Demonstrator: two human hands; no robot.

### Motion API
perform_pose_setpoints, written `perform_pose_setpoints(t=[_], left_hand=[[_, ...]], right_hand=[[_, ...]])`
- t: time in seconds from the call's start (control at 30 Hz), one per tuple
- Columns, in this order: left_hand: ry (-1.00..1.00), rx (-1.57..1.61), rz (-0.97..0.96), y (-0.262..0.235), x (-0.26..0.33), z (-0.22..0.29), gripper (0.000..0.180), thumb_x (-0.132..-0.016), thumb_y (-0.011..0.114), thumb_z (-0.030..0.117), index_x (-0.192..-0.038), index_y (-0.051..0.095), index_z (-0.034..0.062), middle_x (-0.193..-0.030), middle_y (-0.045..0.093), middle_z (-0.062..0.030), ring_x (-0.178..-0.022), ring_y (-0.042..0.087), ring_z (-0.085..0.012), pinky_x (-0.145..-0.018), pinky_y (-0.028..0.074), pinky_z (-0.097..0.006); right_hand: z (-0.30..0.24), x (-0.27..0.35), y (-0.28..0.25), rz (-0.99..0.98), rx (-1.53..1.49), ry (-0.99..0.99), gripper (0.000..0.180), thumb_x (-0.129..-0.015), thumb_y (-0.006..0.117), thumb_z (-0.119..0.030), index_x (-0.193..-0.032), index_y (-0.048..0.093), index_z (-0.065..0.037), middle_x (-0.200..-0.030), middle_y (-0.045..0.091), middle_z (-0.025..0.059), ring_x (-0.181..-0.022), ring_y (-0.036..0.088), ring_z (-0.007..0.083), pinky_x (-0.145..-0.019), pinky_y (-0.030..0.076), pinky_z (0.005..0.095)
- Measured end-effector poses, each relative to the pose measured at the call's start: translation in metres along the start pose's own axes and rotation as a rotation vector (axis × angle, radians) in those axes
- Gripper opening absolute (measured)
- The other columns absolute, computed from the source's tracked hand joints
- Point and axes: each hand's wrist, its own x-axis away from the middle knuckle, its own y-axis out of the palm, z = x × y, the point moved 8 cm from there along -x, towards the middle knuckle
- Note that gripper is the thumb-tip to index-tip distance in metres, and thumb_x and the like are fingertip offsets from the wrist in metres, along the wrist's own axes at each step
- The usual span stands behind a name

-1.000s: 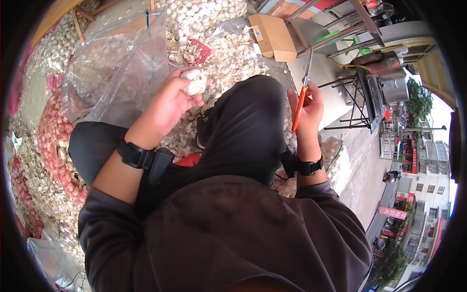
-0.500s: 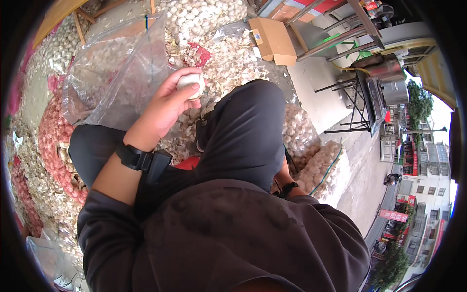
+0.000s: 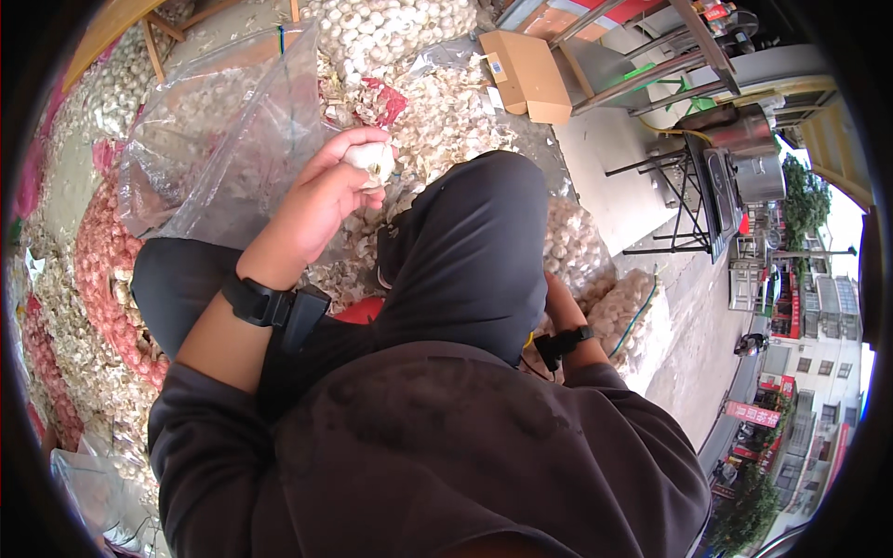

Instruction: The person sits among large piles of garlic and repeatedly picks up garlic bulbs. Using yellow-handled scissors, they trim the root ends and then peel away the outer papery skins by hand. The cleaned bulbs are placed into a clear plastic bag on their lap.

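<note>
Garlic slip risk: left hand (image 3: 321,200) pinches white papery garlic bulb (image 3: 370,158) at fingertips only, just beside clear plastic bag (image 3: 219,139), so it may drop into loose garlic heap (image 3: 446,112) beyond; right hand (image 3: 563,312) hidden behind knee, grip unclear.

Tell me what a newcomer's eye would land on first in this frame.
First the left hand, raised at upper centre with a white garlic bulb in its grip. Next, garlic everywhere: loose bulbs and papery skins on the ground ahead, a clear plastic bag of bulbs just left of the hand, and red mesh sacks along the left edge. The right hand is hidden behind the dark-trousered knee; only its wrist shows.
</note>
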Motion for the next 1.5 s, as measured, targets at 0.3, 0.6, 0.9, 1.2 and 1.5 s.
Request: perform_pose_setpoints(t=[0.3,0.6,0.9,1.2,1.5], left_hand=[[-0.003,-0.172,-0.061,0.006,-0.001,-0.002,0.046,-0.086,0.039,0.003,-0.132,0.046,0.0022,-0.125,0.055,-0.0130,-0.095,0.052,-0.0135,-0.080,0.043,-0.028],[0.184,-0.413,-0.178,0.039,0.008,-0.010,0.055,-0.082,0.050,-0.009,-0.135,0.046,0.0039,-0.124,0.058,-0.0118,-0.119,0.053,-0.0189,-0.097,0.043,-0.030],[0.087,-0.705,-0.184,0.022,0.008,-0.027,0.056,-0.086,0.052,-0.008,-0.140,0.041,-0.0005,-0.124,0.057,-0.0121,-0.113,0.055,-0.0153,-0.095,0.045,-0.028],[0.046,-0.787,-0.207,0.029,0.007,-0.028,0.055,-0.087,0.057,-0.004,-0.140,0.043,-0.0008,-0.123,0.059,-0.0100,-0.109,0.057,-0.0128,-0.093,0.045,-0.027],[-0.087,-0.794,-0.254,0.025,0.009,-0.035,0.054,-0.084,0.058,-0.002,-0.137,0.047,0.0000,-0.112,0.061,-0.0066,-0.096,0.059,-0.0093,-0.081,0.048,-0.024]], right_hand=[[-0.141,0.067,-0.181,0.461,-0.192,-0.223,0.012,-0.086,0.061,-0.012,-0.091,0.066,-0.003,-0.075,0.068,0.0169,-0.072,0.068,0.0319,-0.065,0.053,0.0383],[-0.291,0.078,-0.166,0.269,-0.816,-0.696,0.039,-0.086,0.067,-0.009,-0.120,0.053,0.003,-0.078,0.065,0.0089,-0.063,0.065,0.0144,-0.058,0.052,0.0263],[-0.299,0.049,-0.135,0.113,-0.912,-0.732,0.047,-0.078,0.063,-0.003,-0.125,0.057,0.002,-0.075,0.066,0.0087,-0.063,0.063,0.0112,-0.060,0.052,0.0254],[-0.287,0.038,-0.125,0.114,-0.933,-0.604,0.038,-0.076,0.063,-0.003,-0.115,0.065,-0.002,-0.068,0.063,0.0074,-0.057,0.058,0.0110,-0.056,0.048,0.0263],[-0.282,0.034,-0.127,0.255,-0.897,-0.640,0.016,-0.075,0.065,-0.003,-0.089,0.070,0.001,-0.066,0.062,0.0095,-0.055,0.058,0.0144,-0.055,0.047,0.0276]])
